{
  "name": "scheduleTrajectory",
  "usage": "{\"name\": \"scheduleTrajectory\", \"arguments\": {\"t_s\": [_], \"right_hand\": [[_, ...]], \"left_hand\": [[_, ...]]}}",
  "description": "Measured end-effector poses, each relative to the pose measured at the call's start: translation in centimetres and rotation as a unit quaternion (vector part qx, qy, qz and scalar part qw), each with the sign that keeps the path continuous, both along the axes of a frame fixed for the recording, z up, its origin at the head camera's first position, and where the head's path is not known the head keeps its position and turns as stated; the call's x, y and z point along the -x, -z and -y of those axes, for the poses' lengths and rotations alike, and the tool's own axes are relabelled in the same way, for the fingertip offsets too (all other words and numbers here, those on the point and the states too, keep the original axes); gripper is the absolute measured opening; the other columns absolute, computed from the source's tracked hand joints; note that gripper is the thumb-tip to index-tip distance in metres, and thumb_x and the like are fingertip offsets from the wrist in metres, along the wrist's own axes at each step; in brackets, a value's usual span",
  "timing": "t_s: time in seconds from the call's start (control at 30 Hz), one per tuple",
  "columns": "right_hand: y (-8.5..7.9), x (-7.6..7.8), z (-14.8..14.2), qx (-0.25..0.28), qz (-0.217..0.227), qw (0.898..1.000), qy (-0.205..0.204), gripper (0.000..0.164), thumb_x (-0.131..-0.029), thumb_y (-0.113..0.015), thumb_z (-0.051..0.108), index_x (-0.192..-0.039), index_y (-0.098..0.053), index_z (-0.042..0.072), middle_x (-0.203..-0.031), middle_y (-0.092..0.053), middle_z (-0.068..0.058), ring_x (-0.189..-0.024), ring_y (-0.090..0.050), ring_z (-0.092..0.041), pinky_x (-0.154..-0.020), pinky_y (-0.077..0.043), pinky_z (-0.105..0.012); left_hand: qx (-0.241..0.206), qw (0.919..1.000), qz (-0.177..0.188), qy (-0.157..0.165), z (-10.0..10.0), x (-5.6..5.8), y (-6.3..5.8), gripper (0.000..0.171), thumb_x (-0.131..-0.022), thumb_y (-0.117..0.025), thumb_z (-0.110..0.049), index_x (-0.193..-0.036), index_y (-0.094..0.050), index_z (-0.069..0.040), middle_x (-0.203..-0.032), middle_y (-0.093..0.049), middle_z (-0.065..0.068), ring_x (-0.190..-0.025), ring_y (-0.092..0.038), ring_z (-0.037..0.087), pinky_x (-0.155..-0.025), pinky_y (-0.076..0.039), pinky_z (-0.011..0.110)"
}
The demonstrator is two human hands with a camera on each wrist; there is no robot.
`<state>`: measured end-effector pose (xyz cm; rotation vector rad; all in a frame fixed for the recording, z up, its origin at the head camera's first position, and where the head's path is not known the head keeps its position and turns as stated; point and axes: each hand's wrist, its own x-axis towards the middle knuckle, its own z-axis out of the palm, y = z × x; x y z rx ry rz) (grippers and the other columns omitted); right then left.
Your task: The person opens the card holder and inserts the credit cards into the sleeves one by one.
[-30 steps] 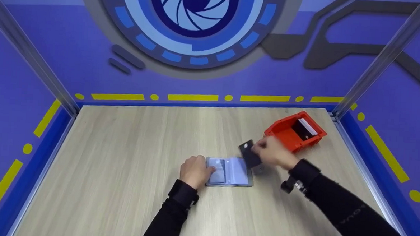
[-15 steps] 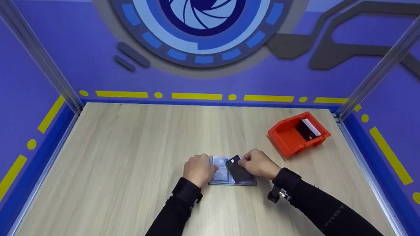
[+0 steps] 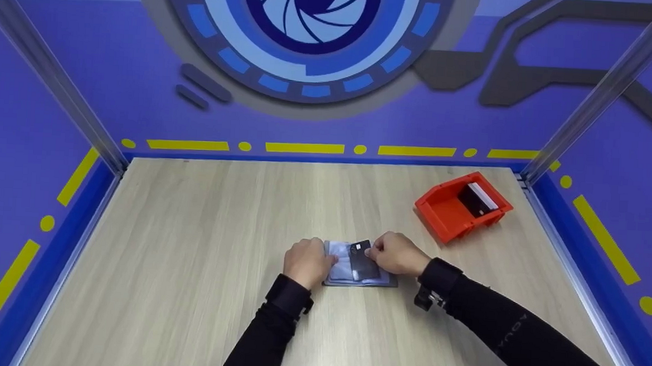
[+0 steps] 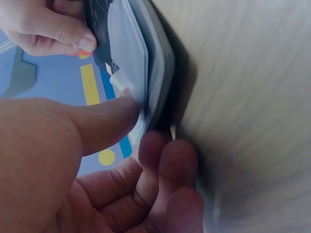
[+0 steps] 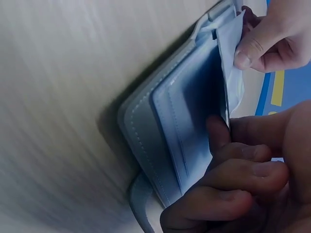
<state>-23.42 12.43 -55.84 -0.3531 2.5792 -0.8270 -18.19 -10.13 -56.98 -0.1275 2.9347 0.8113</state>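
An open card wallet [image 3: 339, 272] with a grey stitched cover [image 5: 145, 138] and clear plastic sleeves [image 4: 127, 43] lies on the tabletop. My left hand [image 3: 305, 263] grips its left edge; in the left wrist view the thumb presses on the sleeves and the fingers curl beneath the cover. Between thumb and fingers, my right hand [image 3: 399, 255] pinches the right edge of a black card [image 3: 365, 265] with a small light chip mark. That card stands over the middle of the wallet, slightly tilted. Its lower part looks to be behind a sleeve in the head view.
An orange-red open bin [image 3: 447, 214] stands at the back right, with dark and white cards [image 3: 478, 199] leaning inside. The pale wood table [image 3: 201, 226] is bounded by blue panels [image 3: 74, 80] at the back and sides.
My right hand has brought the black card leftward from near the bin to the wallet. Since half a second ago the card has turned more upright. The left hand keeps its grip.
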Motion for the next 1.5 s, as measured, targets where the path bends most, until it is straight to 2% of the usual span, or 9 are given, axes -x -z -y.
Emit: {"name": "scheduleTrajectory", "arguments": {"t_s": [0.17,0.3,0.4,0.63,0.83,1.03,1.2,1.3,1.5], "right_hand": [[0.2,-0.1,0.3,0.006,-0.041,0.999,-0.016,0.044,-0.107,-0.069,0.021,-0.065,-0.056,0.018,-0.060,-0.044,0.009,-0.060,-0.046,-0.012,-0.060,-0.034,-0.028],[0.4,-0.3,0.4,0.005,-0.030,0.999,-0.021,0.040,-0.108,-0.070,0.022,-0.069,-0.064,0.014,-0.060,-0.046,0.009,-0.059,-0.047,-0.011,-0.058,-0.035,-0.028],[0.5,-0.4,0.6,0.006,-0.018,1.000,-0.011,0.037,-0.108,-0.070,0.024,-0.073,-0.068,0.013,-0.061,-0.048,0.008,-0.061,-0.049,-0.012,-0.060,-0.037,-0.028],[0.6,-0.6,0.6,0.001,-0.035,0.999,0.019,0.044,-0.108,-0.070,0.022,-0.066,-0.056,0.018,-0.062,-0.046,0.006,-0.062,-0.049,-0.013,-0.062,-0.037,-0.029],[1.0,-0.8,1.3,0.001,-0.034,0.999,0.027,0.033,-0.109,-0.066,0.024,-0.077,-0.066,0.014,-0.068,-0.052,0.003,-0.066,-0.053,-0.015,-0.064,-0.040,-0.030],[1.0,-1.0,1.5,-0.006,-0.054,0.998,0.038,0.034,-0.109,-0.066,0.024,-0.077,-0.068,0.012,-0.068,-0.052,0.002,-0.067,-0.052,-0.017,-0.065,-0.040,-0.031],[0.9,-1.4,2.2,-0.034,-0.045,0.997,0.048,0.033,-0.109,-0.066,0.028,-0.080,-0.071,0.013,-0.073,-0.055,0.001,-0.075,-0.056,-0.019,-0.082,-0.045,-0.048],[0.8,-1.5,2.7,-0.052,-0.036,0.997,0.049,0.036,-0.110,-0.065,0.030,-0.077,-0.069,0.016,-0.072,-0.054,0.002,-0.077,-0.056,-0.019,-0.087,-0.041,-0.057],[0.6,-1.5,3.6,-0.032,-0.043,0.999,0.003,0.041,-0.109,-0.068,0.025,-0.069,-0.066,0.017,-0.065,-0.051,0.005,-0.066,-0.051,-0.015,-0.067,-0.039,-0.033]], "left_hand": [[0.002,1.0000,-0.002,0.002,0.2,0.0,-0.1,0.035,-0.094,-0.088,-0.038,-0.082,-0.072,-0.008,-0.081,-0.071,0.007,-0.071,-0.061,0.021,-0.069,-0.053,0.045],[0.004,1.0000,-0.002,0.005,0.2,0.0,0.0,0.036,-0.094,-0.089,-0.038,-0.079,-0.070,-0.010,-0.078,-0.068,0.004,-0.069,-0.058,0.020,-0.065,-0.050,0.042],[0.005,1.0000,0.001,0.005,0.2,0.0,0.0,0.038,-0.093,-0.089,-0.039,-0.076,-0.068,-0.012,-0.076,-0.064,0.002,-0.068,-0.056,0.019,-0.064,-0.047,0.041],[-0.008,0.9999,0.005,0.007,0.1,0.0,-0.2,0.037,-0.093,-0.089,-0.038,-0.079,-0.069,-0.011,-0.076,-0.063,0.001,-0.068,-0.056,0.019,-0.063,-0.045,0.040],[-0.004,1.0000,-0.002,0.005,0.4,0.0,-0.5,0.038,-0.093,-0.090,-0.040,-0.080,-0.069,-0.010,-0.077,-0.066,0.003,-0.071,-0.058,0.020,-0.066,-0.049,0.043],[-0.007,1.0000,0.001,0.003,0.4,-0.2,-0.2,0.039,-0.092,-0.090,-0.041,-0.081,-0.072,-0.009,-0.076,-0.066,0.003,-0.068,-0.058,0.019,-0.065,-0.049,0.041],[-0.003,0.9999,-0.012,0.003,0.3,-0.3,-0.2,0.038,-0.092,-0.090,-0.039,-0.084,-0.072,-0.006,-0.074,-0.062,0.002,-0.066,-0.052,0.018,-0.061,-0.044,0.039],[-0.002,0.9998,-0.021,0.004,0.2,-0.2,-0.2,0.038,-0.093,-0.089,-0.038,-0.083,-0.072,-0.006,-0.073,-0.058,0.001,-0.065,-0.049,0.018,-0.060,-0.041,0.038],[0.010,0.9996,-0.028,0.006,-0.1,-0.3,-0.1,0.043,-0.094,-0.089,-0.040,-0.075,-0.064,-0.010,-0.070,-0.050,-0.002,-0.061,-0.045,0.017,-0.058,-0.038,0.036]]}}
